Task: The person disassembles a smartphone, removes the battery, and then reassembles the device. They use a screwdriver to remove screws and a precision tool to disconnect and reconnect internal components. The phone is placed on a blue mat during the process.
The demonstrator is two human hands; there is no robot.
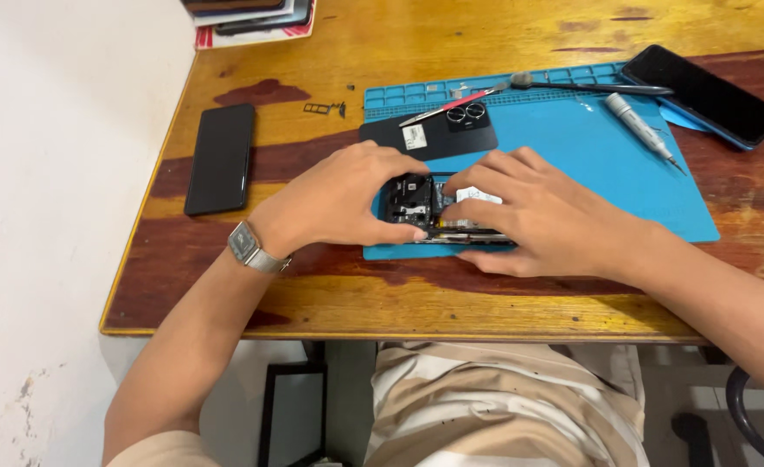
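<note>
Now both hands on opened phone point(429, 212) lying at near edge of blue mat point(589, 156). Left hand point(338, 199) curled over phone's left end, thumb pressed along lower edge, watch point(248, 246) on wrist. Right hand point(529, 216) covers right part, fingers point(473, 207) bent onto exposed insides. Removed back cover point(429, 138) just beyond phone. Tweezers point(451, 105), screwdriver point(641, 125) farther back on mat. Black phone point(220, 158) lies apart at left on wooden table point(313, 298).
</note>
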